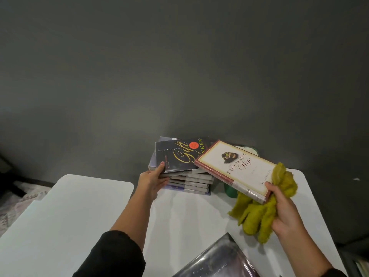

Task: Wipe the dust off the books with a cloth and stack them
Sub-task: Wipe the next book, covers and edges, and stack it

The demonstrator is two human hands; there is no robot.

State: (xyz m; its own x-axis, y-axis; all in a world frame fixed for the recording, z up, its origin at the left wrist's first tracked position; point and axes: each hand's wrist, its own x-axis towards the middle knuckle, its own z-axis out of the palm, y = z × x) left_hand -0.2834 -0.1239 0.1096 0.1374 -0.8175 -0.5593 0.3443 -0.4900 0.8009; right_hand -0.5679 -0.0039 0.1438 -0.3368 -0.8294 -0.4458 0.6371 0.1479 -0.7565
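Holding a cream, red-bordered book point(234, 169) in the right hand point(283, 208), fingers curled round its near corner with the yellow-green cloth point(259, 214) bunched in the same grip. The book is lifted and tilted, its far end over the stack of books point(189, 181) by the far edge of the tabletop point(189, 216).

Left hand point(153, 181) at the stack's left side: thumb on the cover of the dark top book point(175, 156), fingers curled under its edge, pinching it. That top book sits askew on the pile.

Progress, as I judge it: several books stacked, so well along. The cream book looks bound for the top. One more book with a glossy dark cover point(217, 258) lies at the near edge, apart from the pile, probably yet to be wiped. Something green point(230, 191) shows behind the stack; can't tell what.
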